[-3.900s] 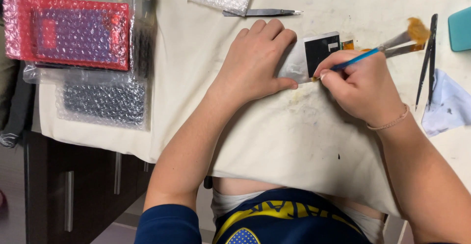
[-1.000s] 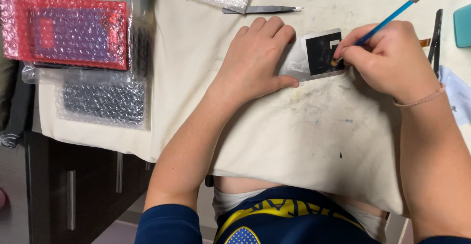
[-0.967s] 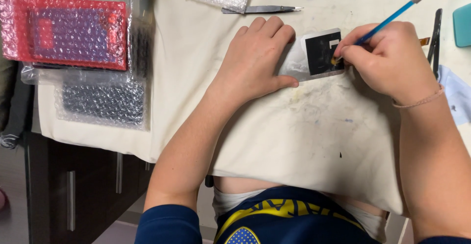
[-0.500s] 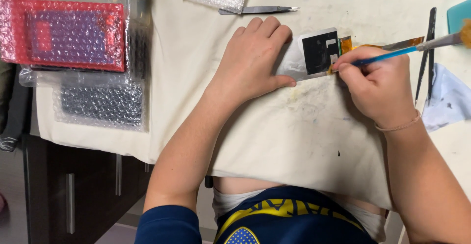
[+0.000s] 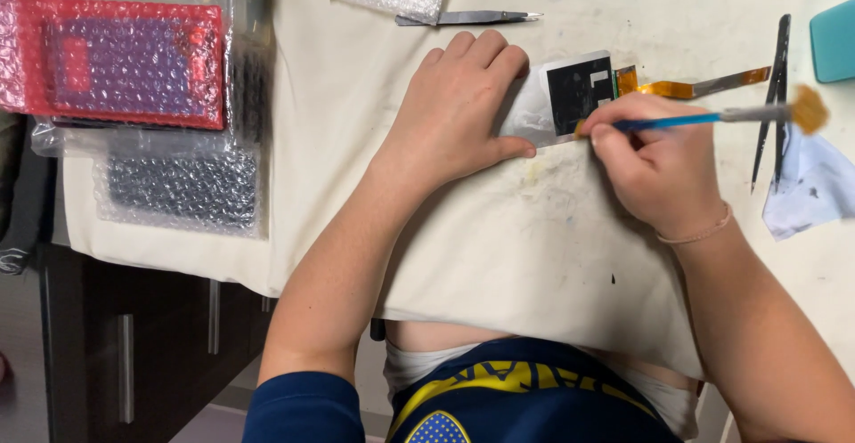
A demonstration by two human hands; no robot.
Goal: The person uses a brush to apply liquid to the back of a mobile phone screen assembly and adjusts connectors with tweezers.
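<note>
Your left hand (image 5: 454, 113) lies flat, fingers spread, pinning the small black-and-white display module (image 5: 570, 96) near the far edge of the cream cloth-covered table (image 5: 534, 256) — press steadily while your right hand (image 5: 659, 162) pinches the blue-handled brush (image 5: 712, 119) — stroke lightly, clear of the orange ribbon cable (image 5: 704, 85).

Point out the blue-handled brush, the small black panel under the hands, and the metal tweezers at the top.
Blue-handled brush (image 5: 677, 121), head view, on the blue shaft just past the right hand.
Small black panel (image 5: 579, 94), head view, on its dark face.
Metal tweezers (image 5: 468, 18), head view, on the middle of the grey body.
</note>
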